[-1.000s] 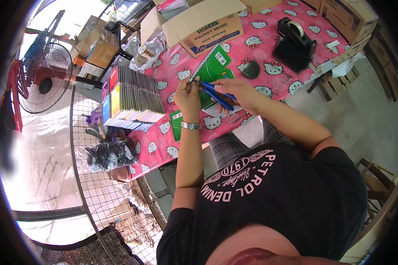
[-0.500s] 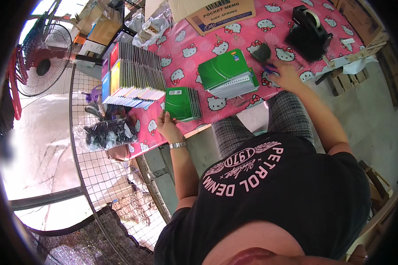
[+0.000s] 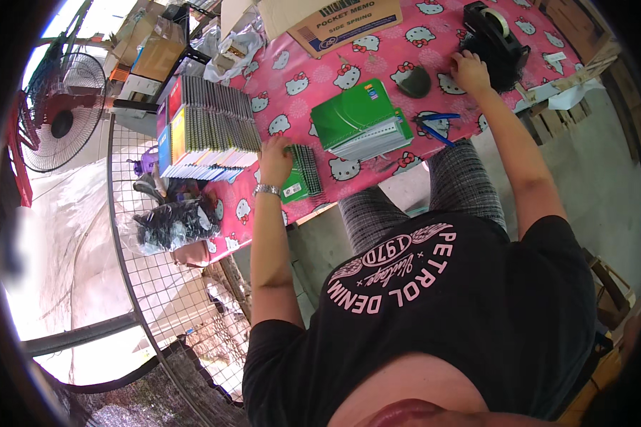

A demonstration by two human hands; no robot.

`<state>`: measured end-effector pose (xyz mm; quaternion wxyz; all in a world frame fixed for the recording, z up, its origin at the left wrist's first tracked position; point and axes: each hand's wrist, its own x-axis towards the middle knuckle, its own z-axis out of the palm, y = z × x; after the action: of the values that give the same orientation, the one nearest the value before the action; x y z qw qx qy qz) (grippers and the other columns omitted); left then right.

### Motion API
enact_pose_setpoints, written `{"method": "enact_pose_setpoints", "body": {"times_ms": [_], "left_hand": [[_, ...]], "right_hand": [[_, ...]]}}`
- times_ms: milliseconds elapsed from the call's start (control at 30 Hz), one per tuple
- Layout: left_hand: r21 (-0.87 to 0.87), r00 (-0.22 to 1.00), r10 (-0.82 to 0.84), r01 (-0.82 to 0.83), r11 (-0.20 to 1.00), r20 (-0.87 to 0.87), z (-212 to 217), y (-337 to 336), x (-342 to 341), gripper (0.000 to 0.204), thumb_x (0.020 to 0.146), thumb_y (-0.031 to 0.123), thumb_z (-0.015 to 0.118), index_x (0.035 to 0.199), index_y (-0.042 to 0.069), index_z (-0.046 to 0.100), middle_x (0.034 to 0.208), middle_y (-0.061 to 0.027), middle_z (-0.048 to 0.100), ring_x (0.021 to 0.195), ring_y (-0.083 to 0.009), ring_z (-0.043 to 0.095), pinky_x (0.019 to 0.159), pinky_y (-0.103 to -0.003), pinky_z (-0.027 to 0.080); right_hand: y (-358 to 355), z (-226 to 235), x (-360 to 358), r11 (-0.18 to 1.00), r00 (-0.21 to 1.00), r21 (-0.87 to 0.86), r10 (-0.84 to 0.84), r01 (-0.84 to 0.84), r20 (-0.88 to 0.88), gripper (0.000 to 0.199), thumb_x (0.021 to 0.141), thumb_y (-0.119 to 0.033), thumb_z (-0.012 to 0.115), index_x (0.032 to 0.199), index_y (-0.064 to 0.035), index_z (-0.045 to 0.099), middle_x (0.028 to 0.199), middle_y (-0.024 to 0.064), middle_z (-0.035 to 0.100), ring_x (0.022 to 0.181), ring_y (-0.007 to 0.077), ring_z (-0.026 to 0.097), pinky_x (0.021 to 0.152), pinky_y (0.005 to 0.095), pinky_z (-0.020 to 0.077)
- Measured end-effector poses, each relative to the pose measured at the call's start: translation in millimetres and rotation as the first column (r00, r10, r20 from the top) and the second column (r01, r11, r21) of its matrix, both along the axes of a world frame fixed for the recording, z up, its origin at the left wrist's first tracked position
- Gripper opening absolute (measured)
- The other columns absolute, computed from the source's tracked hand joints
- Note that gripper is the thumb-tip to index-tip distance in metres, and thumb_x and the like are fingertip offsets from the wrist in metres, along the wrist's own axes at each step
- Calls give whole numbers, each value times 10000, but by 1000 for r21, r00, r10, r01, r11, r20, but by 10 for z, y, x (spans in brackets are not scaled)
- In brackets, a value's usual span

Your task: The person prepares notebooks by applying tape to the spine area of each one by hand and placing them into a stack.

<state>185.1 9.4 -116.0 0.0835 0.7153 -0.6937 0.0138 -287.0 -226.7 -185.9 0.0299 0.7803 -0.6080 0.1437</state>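
Head view is showing the left hand (image 3: 274, 158) pressing down flat, fingers spread and grasping nothing, on a small stack of green spiral-bound notepads (image 3: 300, 176) lying at the near edge of the pink cartoon-patterned tabletop (image 3: 377, 53). The right hand (image 3: 468, 68) is resting with loose, curled fingers against a black tape dispenser (image 3: 497, 35), well apart from the notepads, with blue pens (image 3: 434, 124) lying between.

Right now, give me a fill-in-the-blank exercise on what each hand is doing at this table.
1. The left hand rests on a small stack of ____ spiral notebooks.
2. The right hand touches the black ____ dispenser.
3. The blue pens lie on the ____ tablecloth, beside the larger notebook pile.

Missing words: green; tape; pink
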Motion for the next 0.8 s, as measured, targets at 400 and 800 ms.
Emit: {"method": "enact_pose_setpoints", "body": {"times_ms": [400,800], "left_hand": [[161,772,320,-278,947,-549,-327,664,61,539,938,188,587,1447,127,419,1415,-226,450,1297,-389,441,1036,-425,411],[-498,967,-135,9,867,-218,506,112,-1095,371,905,193,627,1241,43,577,1274,-186,554,1207,-368,494,1027,-452,397]], "right_hand": [[184,-228,-128,953,951,14,302,-303,68,234,848,-170,616,1063,-80,631,1028,119,595,1043,325,589,850,451,500],[454,546,62,925,666,-284,379,-253,642,267,883,-91,545,1129,-50,640,980,201,610,904,401,607,803,468,488]]}}
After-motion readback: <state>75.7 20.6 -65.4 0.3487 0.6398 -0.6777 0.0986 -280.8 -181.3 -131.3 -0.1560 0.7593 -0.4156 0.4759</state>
